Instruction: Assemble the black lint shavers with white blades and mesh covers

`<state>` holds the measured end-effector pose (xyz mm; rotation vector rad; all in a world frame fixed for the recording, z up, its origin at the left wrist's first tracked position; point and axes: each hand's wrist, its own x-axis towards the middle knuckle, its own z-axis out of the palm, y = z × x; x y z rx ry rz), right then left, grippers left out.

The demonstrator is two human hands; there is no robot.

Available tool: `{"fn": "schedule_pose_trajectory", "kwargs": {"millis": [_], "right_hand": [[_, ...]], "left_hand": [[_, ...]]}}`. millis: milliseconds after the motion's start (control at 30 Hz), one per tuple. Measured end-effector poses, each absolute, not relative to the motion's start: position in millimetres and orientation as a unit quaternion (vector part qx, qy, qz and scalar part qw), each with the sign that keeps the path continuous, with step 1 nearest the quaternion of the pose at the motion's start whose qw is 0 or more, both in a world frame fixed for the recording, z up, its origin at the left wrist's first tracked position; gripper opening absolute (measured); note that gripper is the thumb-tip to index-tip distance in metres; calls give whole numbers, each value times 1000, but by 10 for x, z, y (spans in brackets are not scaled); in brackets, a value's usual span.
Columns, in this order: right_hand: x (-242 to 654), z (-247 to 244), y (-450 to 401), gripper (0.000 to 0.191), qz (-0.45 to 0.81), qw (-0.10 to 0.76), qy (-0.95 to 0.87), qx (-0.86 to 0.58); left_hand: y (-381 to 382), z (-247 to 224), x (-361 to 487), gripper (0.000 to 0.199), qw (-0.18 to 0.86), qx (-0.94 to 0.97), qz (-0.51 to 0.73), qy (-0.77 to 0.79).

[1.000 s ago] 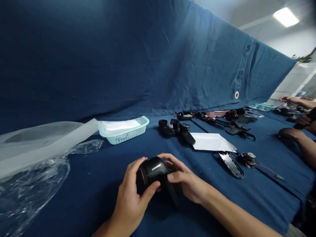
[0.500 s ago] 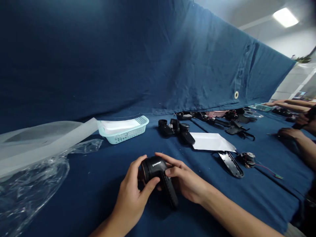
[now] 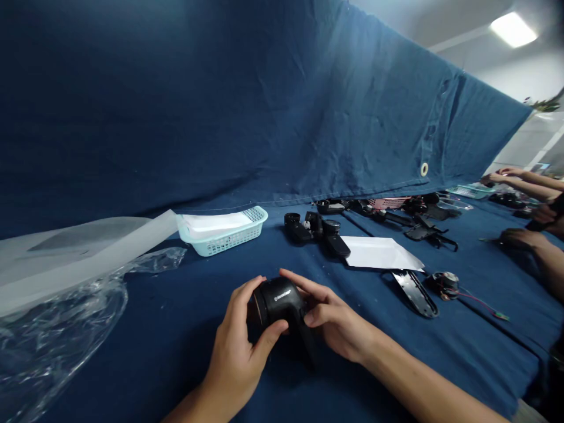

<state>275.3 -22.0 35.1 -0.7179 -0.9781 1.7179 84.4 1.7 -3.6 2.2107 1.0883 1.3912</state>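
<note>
Ideally hold the black device, likely light, rigid and slick, clasped in left hand at head, pinched in right hand at handle top.

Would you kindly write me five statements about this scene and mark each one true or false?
1. The left hand and right hand are both on the black device. True.
2. The left hand grips the handle. False: the left hand is around the rounded head; the right hand is at the handle.
3. The near basket holds white sheeting. True.
4. The clear plastic lies to the right of both hands. False: it lies to their left.
5. A red wire leads to a small green piece. True.
</note>
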Motion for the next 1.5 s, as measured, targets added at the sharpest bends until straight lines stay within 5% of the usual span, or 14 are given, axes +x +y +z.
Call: {"fn": "schedule_pose_trajectory", "kwargs": {"millis": [1000, 1500], "right_hand": [[2789, 350, -210, 70, 683, 500, -434, -308], [2745, 382, -294, 55, 680, 428, -500, -323]], "left_hand": [[20, -30, 827, 53, 183, 772, 480, 375], [-24, 23, 813, 42, 184, 775, 472, 377]]}}
